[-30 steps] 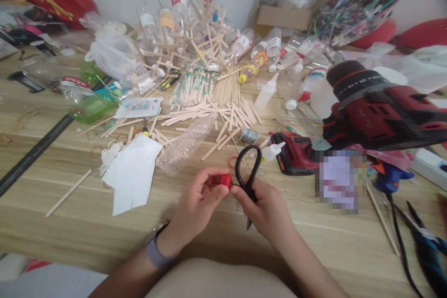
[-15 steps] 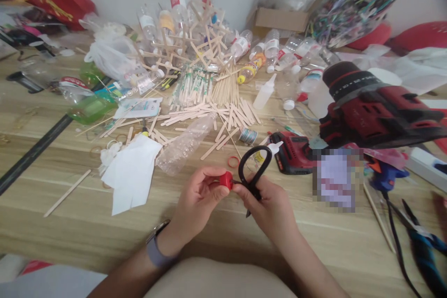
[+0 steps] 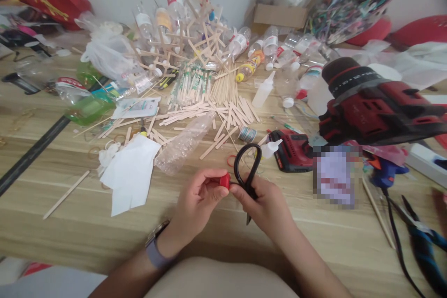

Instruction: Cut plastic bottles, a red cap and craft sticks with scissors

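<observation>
Between the thumb and fingers of my left hand [image 3: 199, 200] is a small red bottle cap [image 3: 225, 180]. My right hand [image 3: 267, 202] is closed around a pair of black-handled scissors [image 3: 248, 163]. One handle loop stands up above the hand, and one blade points down below it. The other blade's tip is against the cap's right side; whether it goes into the cap is hidden. Just beyond the hands lie a red rubber ring [image 3: 231, 160] and a small white glue nozzle [image 3: 271, 149].
A red cordless drill [image 3: 377, 107] stands at the right, near blue-handled pliers [image 3: 426, 247]. Wooden sticks [image 3: 230, 114], an empty plastic bottle [image 3: 185, 144] and a spool of wire [image 3: 247, 134] lie ahead. White paper [image 3: 131, 172] is at the left. Several bottles crowd the back.
The scissors have turned slightly in my right hand, their loop swinging left and the lower blade showing more. My left hand keeps its pinch on the cap.
</observation>
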Motion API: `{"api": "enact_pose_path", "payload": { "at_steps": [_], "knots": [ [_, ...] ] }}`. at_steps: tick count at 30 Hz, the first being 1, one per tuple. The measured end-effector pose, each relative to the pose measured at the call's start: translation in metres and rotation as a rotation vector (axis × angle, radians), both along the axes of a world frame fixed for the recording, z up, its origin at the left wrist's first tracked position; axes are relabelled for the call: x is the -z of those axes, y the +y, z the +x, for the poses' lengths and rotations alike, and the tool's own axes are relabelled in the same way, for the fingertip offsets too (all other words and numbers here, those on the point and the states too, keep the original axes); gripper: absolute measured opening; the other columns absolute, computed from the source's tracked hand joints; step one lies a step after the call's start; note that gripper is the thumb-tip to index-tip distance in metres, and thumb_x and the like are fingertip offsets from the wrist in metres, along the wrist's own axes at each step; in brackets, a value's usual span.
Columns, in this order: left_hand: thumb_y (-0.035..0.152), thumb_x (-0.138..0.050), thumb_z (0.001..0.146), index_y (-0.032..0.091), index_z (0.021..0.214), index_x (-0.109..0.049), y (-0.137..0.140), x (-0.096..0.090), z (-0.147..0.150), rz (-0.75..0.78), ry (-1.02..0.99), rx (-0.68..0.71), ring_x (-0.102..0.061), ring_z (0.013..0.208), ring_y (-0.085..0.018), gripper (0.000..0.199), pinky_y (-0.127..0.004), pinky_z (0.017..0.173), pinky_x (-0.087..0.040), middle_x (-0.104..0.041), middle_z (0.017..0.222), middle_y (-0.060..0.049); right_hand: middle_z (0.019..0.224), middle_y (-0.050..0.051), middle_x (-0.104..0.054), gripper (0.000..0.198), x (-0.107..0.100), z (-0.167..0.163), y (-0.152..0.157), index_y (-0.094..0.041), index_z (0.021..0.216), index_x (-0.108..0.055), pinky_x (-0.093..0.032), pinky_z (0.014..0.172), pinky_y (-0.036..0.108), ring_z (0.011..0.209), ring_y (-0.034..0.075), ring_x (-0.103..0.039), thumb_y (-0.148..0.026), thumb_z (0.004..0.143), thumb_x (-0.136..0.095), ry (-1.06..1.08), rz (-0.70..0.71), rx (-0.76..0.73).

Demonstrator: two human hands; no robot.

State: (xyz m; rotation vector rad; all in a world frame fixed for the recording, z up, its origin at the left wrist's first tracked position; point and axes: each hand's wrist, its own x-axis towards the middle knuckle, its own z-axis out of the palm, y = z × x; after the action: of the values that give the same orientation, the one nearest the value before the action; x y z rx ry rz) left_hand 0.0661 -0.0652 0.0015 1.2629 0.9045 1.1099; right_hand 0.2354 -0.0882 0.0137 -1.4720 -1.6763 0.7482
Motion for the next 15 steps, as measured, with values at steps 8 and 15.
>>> {"api": "enact_pose_path", "payload": {
  "at_steps": [8,15],
  "knots": [
    [0.019,-0.072,0.087,0.023,0.1,-0.068,-0.0043,0.0063,-0.0018,0.278,-0.009,-0.026,-0.069,0.106,-0.018,0.014,-0.028,0.088,-0.056,-0.071,0.115,-0.006,0.044,-0.007,-0.042,0.054,-0.0064,-0.0078,-0.0021,-0.024,0.066,-0.043,-0.03,0.04,0.022,0.039,0.009,-0.035,-0.073,0.087,-0.05,0.415,-0.37,-0.115],
    [0.041,-0.072,0.087,0.021,0.107,-0.067,0.0007,-0.0004,0.0024,-0.079,-0.229,0.061,-0.069,0.075,-0.012,0.028,-0.023,0.071,-0.056,-0.074,0.088,-0.003,0.046,-0.004,-0.047,0.052,-0.0058,-0.0008,-0.0038,-0.023,0.059,-0.045,-0.033,0.04,0.022,0.04,0.01,-0.042,-0.064,0.088,-0.055,0.241,-0.173,0.107]
  ]
}}
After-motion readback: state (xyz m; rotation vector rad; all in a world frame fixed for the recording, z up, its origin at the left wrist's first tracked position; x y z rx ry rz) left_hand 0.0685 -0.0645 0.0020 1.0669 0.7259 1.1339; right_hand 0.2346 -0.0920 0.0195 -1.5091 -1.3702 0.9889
